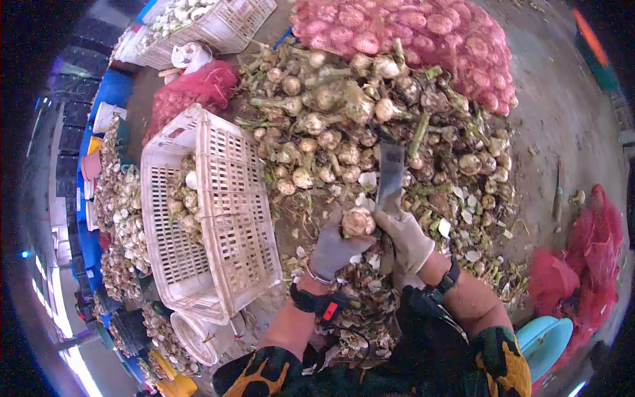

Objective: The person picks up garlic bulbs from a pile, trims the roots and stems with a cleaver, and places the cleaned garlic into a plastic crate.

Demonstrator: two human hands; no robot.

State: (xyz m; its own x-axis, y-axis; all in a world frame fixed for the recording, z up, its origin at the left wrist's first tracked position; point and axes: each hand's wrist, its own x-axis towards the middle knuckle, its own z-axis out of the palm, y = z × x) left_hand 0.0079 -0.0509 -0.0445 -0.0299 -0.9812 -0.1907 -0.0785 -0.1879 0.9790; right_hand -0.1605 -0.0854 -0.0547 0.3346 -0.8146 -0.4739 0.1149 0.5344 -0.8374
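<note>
My left hand (336,250), in a pale work glove, is closed around a garlic bulb (358,223) with its round, brownish-white face turned up. Just right of it, my gloved right hand (409,241) grips a knife (390,173) whose broad dark blade points away from me. The right thumb reaches close to the bulb; whether it touches is hard to tell. The knife's handle is hidden in the hand. Beyond both hands spreads a large heap of garlic bulbs (331,139) with stalks and soil on them. Peelings and pale scraps (367,291) lie below my hands.
A white slotted crate (238,212) stands tilted at my left with some bulbs inside. Full pink mesh sacks (403,33) lie behind the heap. On the right are an unfilled red mesh bag (582,258) and a turquoise basin (546,344). Another loaded crate (205,33) sits far left.
</note>
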